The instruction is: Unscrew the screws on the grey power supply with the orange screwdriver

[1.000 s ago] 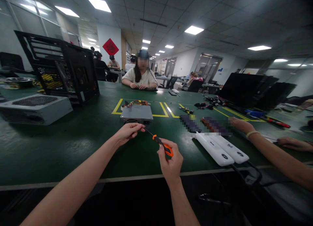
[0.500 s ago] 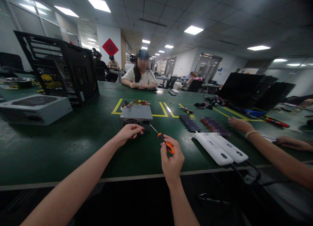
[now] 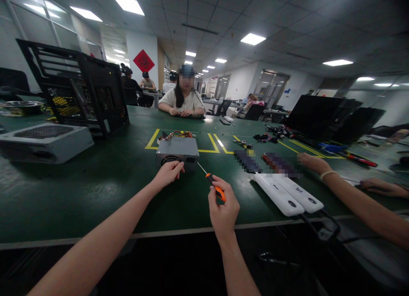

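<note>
A grey computer power supply [image 3: 178,146] sits on the green table, its fan and socket side facing me and its coloured cables [image 3: 179,135] bunched behind it. My left hand [image 3: 169,175] is at the front of its fan side, with fingers curled together; whether anything is between them is hidden. In my right hand [image 3: 224,204] is an orange-and-black screwdriver [image 3: 218,190], gripped by the handle. Its thin shaft slants up and left, and the tip is at the lower right front corner of the power supply. I cannot tell whether the tip touches it.
On the left stand a black computer case [image 3: 79,89] and another power supply [image 3: 46,142]. White devices [image 3: 281,193] lie at right, near a co-worker's hand [image 3: 311,163]. Another person [image 3: 182,97] sits across the table. Black panels [image 3: 316,117] and tools are at far right.
My left hand has shifted slightly left and up along the front of the power supply. The screwdriver and my right hand have barely moved.
</note>
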`<state>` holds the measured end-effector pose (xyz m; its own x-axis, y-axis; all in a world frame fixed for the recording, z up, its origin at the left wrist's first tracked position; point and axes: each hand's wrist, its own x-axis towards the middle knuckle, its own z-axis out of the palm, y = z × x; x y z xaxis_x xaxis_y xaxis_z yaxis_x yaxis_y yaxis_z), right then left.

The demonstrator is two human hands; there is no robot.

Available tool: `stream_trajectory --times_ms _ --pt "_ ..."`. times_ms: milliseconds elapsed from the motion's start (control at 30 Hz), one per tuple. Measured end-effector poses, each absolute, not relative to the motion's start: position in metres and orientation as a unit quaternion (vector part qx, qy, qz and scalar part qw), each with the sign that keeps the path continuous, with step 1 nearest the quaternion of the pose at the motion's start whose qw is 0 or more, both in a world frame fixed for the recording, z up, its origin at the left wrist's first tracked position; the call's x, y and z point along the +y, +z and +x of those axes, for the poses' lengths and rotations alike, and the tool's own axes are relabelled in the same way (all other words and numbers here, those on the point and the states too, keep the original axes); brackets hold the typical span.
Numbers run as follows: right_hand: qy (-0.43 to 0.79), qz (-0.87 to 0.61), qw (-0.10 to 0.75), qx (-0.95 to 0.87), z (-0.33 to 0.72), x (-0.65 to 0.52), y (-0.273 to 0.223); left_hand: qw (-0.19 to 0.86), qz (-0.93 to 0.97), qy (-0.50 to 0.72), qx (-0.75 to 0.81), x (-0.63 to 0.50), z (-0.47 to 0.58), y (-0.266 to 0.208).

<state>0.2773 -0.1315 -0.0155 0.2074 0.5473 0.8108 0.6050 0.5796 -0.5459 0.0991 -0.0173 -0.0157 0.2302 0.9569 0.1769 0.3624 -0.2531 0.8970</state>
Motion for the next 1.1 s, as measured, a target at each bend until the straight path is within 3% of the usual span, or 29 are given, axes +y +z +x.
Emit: stream_trajectory --times_ms 433,1100 --pt "-0.038 -0.449 0.619 -0.643 0.279 -0.131 -0.016 0.162 0.779 0.371 0.479 -0.031 0.102 -0.009" --pt "-0.032 -0.461 0.59 -0.662 0.277 -0.129 -0.013 0.142 0.78 0.376 0.48 -0.033 0.102 -0.007"
